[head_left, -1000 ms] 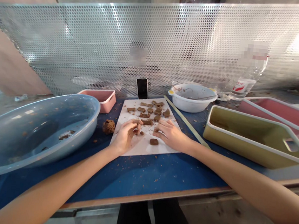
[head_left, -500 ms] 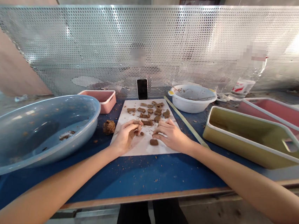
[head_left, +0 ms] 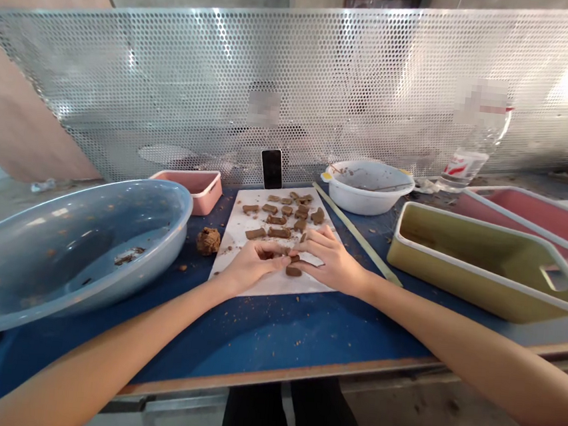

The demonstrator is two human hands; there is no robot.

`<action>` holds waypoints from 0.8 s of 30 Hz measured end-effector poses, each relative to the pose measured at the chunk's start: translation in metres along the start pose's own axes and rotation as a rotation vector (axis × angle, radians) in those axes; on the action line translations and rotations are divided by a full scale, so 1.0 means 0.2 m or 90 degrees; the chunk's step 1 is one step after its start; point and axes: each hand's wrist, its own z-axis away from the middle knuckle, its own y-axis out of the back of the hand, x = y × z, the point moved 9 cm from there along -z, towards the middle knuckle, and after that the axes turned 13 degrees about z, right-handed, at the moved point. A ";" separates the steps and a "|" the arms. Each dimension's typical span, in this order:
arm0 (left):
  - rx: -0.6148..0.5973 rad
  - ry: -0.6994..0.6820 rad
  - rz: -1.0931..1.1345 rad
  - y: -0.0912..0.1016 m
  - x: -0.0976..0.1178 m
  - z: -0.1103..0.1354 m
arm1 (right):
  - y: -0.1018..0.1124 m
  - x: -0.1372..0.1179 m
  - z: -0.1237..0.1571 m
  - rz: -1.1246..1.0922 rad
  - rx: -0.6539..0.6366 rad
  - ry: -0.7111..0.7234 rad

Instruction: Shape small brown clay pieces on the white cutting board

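My left hand (head_left: pixel 252 267) and my right hand (head_left: pixel 332 263) meet low over a white board (head_left: pixel 231 238). Fingertips and thumbs of both are closed on a small piece of brown clay (head_left: pixel 293 259), partly hidden by the fingers. Just below them a rounded clay block (head_left: pixel 294 271) rests on the board. Beyond my fingers lie several shaped clay pieces, among them a long one (head_left: pixel 279 232) and a plain bar (head_left: pixel 255 234). Left of the board sits a rough clay lump (head_left: pixel 207 240) on the blue table.
A large blue basin (head_left: pixel 157 281) stands at the left, with a small pink bin (head_left: pixel 208 195) behind it. To the right are a pale strip (head_left: pixel 357 233), a white basin (head_left: pixel 368 198), an olive bin (head_left: pixel 468 278) and a plastic bottle (head_left: pixel 464 167). A phone (head_left: pixel 271 169) leans against the perforated metal screen (head_left: pixel 185 96).
My left hand has moved right to meet my right hand, and both now pinch a clay piece together. The plain clay bar at the left of the board has come into sight.
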 end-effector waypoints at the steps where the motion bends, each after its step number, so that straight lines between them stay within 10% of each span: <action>1: -0.003 0.000 0.001 0.00 0.00 0.00 | 0.00 -0.01 0.00 -0.002 0.004 0.004; 24: -0.019 0.004 0.024 -0.06 0.04 0.01 | 0.06 0.00 -0.01 -0.027 0.060 -0.054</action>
